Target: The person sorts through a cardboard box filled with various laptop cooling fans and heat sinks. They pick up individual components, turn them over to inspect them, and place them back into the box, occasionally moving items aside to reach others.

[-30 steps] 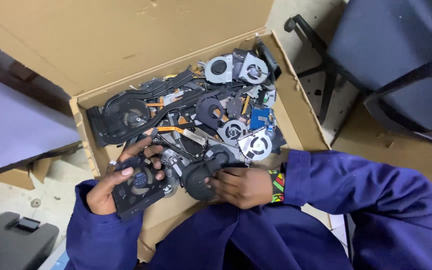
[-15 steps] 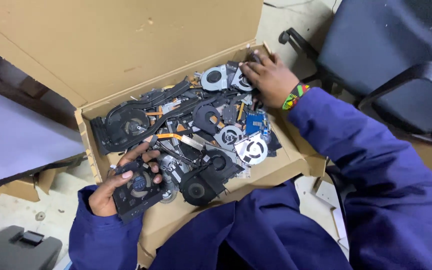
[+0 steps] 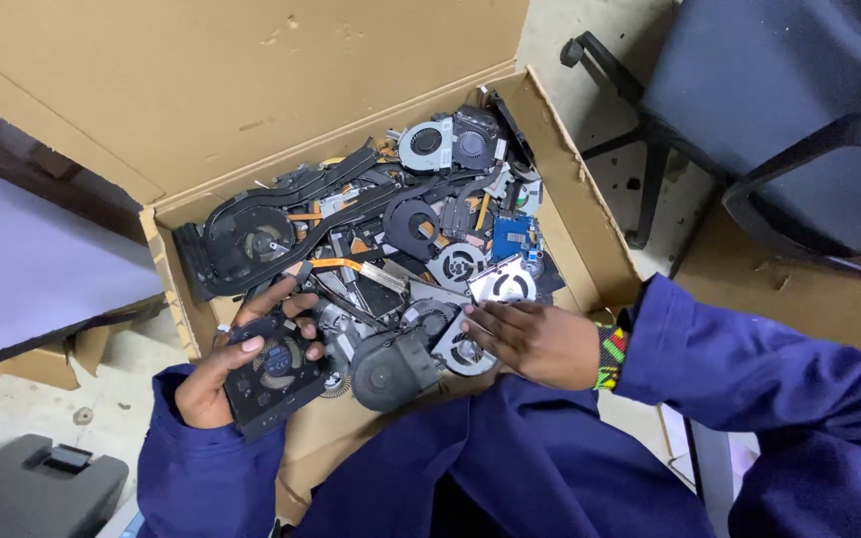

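Head view: left hand (image 3: 213,384) around black fan (image 3: 276,371).

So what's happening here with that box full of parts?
A person in a blue work coat is bent over an open cardboard box heaped with small laptop cooling fans and heat pipes. Their left hand holds a flat black square fan at the box's near edge. Their right hand rests on a round silver-bladed fan in the pile.
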